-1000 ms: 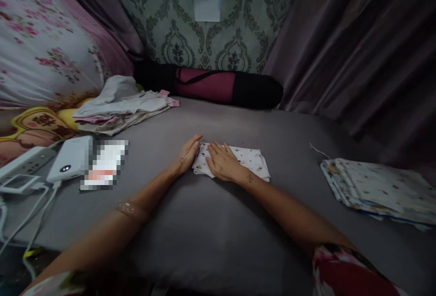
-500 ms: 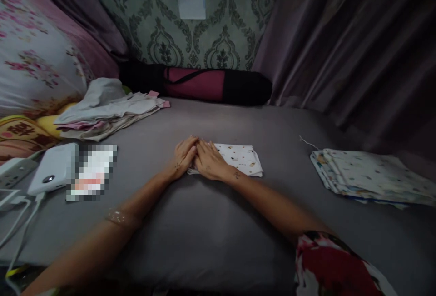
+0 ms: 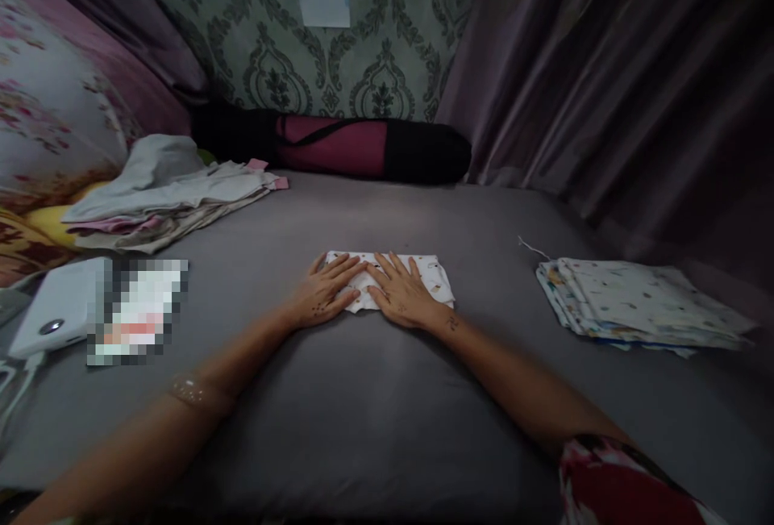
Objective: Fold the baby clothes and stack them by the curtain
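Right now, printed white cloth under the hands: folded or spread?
Folded. The white cloth is a compact rectangle with layered edges at its right end; left hand and right hand lie flat on it.

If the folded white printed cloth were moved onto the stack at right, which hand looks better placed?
Probably the right hand: it rests on the folded white printed cloth, nearer the stack of folded printed fabric. The left hand also rests on the cloth, but farther from that stack.
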A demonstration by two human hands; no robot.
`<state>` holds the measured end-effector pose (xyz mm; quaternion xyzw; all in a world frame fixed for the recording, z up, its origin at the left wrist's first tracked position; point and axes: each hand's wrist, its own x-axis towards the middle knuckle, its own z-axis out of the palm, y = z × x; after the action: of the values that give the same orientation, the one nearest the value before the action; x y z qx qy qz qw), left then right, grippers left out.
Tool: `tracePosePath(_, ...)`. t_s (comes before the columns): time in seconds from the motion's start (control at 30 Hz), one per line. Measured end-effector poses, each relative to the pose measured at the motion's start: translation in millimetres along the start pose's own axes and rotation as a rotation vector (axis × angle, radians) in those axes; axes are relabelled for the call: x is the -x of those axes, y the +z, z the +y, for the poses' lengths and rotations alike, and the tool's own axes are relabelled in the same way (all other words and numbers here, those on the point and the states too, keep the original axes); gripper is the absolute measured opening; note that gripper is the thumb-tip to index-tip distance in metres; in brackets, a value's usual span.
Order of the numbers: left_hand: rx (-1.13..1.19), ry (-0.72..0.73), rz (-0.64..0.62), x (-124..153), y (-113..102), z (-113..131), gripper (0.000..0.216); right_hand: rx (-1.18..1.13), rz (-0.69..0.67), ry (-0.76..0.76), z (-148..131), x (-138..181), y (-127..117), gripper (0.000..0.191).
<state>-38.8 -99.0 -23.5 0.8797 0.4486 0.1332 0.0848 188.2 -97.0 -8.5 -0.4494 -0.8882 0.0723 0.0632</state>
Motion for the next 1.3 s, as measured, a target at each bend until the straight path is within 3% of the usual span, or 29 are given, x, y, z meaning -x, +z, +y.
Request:
tracePosePath(0.13, -0.012, -0.035, 0.044, 1.2, 0.3, -2.6, 0.063, -0.006, 0.038, 0.085, 7.4, 5.2, -2.0, 0.061)
tracePosePath(0.3, -0.045, -0.037, -0.01, 0.8, 2.9, -5.0, 0.064, 0.02, 0.048, 0.135, 11.8, 10.8, 2.7, 0.064)
tracePosePath(0.5, -0.056, -0.071, 0.082, 2.4, 6.8, -8.9, 0.064, 0.041, 0.118, 0.208, 19.4, 14.0, 0.6, 0.066)
tracePosePath(0.97, -0.103, -0.132, -0.11, -2.8, 2.9, -5.7, 0.075, -0.012, 0.009, 0.323, 25.8, 10.6, 6.0, 0.07)
tracePosePath(1.17, 0.01, -0.168, -0.168, -9.3, -6.0, -9.6, 0.081, -0.303, -0.129, 0.309, 47.2, 7.4, -26.9, 0.062)
tracePosePath(1.3, 0.092, -0.357, 0.042, -11.0, -14.1, -14.1, 0.072, -0.488, 0.113, 0.517, 81.1, 21.2, -52.4, 0.047)
